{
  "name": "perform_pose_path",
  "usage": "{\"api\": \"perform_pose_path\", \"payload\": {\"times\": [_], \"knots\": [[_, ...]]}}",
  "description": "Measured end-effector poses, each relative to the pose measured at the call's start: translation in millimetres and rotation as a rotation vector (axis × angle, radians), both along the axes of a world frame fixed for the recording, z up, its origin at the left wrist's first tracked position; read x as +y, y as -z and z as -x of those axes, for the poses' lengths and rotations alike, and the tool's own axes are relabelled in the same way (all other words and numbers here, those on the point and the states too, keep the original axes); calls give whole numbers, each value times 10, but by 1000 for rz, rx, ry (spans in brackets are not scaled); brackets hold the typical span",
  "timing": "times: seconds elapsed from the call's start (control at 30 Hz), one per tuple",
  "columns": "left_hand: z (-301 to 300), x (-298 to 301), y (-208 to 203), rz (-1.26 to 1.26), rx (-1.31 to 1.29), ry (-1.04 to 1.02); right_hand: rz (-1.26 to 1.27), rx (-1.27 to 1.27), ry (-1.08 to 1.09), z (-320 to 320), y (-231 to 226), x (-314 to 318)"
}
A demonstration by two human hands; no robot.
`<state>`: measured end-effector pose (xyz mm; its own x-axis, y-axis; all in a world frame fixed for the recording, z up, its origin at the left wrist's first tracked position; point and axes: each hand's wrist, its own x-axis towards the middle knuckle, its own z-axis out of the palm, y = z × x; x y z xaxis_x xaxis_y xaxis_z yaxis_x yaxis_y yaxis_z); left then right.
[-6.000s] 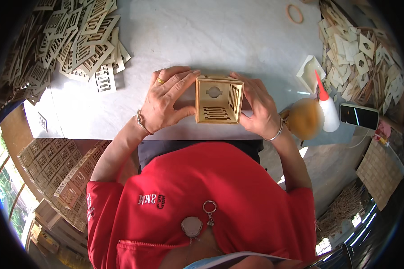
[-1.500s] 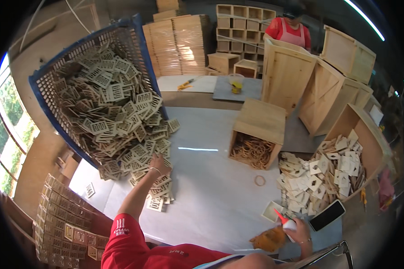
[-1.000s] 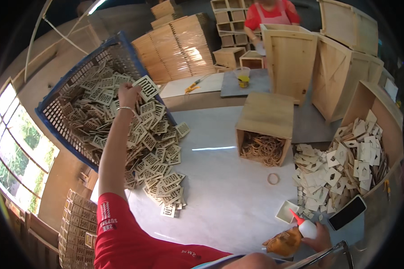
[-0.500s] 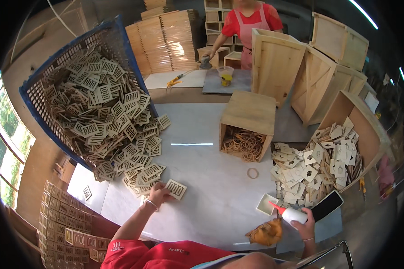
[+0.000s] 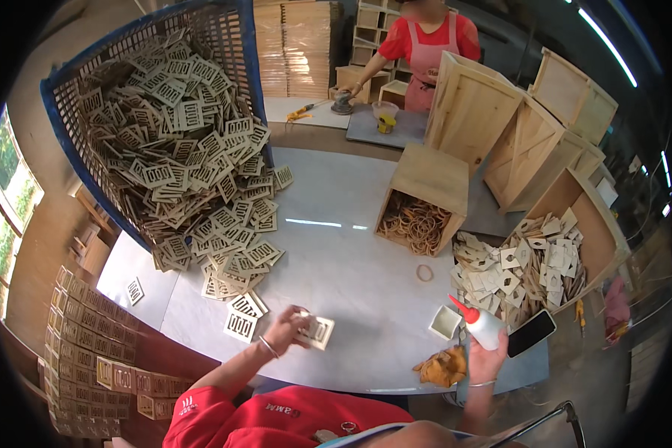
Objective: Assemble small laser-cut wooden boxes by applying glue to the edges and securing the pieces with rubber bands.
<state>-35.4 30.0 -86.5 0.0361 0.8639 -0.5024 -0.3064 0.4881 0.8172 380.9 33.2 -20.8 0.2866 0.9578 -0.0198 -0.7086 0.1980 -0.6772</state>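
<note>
One slotted wooden panel [image 5: 319, 333] is pinched by the left grip [image 5: 293, 328]; whether it is lifted off the surface [image 5: 336, 224] cannot be told. One white bottle [image 5: 485, 330] with one red nozzle [image 5: 463, 308] is enclosed by the right grip [image 5: 490, 354]. Left of the right grip, one orange cloth [image 5: 442, 367] and one white dish [image 5: 445, 321] are set near; just right of it, one dark phone [image 5: 532, 333] is laid. Beyond and between both grips, one loose tan band [image 5: 417, 273] is seen before one wooden box [image 5: 430, 176], packed with uncounted bands [image 5: 417, 224]. Beyond and left of the left grip, one heap of slotted panels [image 5: 187, 164] is spilled from one blue basket [image 5: 252, 75]; farther left, one single panel [image 5: 134, 290] is placed apart.
</note>
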Motion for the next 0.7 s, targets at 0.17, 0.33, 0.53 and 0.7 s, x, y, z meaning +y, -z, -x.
{"api": "perform_pose_path", "payload": {"times": [0.17, 0.33, 0.53, 0.7], "knots": [[-261, -494, 105, -23, -56, 197, -68, 100, 9, 215, -60, 188], [126, -777, 287, -28, 22, 563, 23, -458, -8, 273, -383, 144], [345, -793, -105, 33, 32, 767, 17, 80, -197, 343, -195, 55], [176, -572, -379, -117, 317, 630, 2, -24, -231, 507, -39, 18]]}}
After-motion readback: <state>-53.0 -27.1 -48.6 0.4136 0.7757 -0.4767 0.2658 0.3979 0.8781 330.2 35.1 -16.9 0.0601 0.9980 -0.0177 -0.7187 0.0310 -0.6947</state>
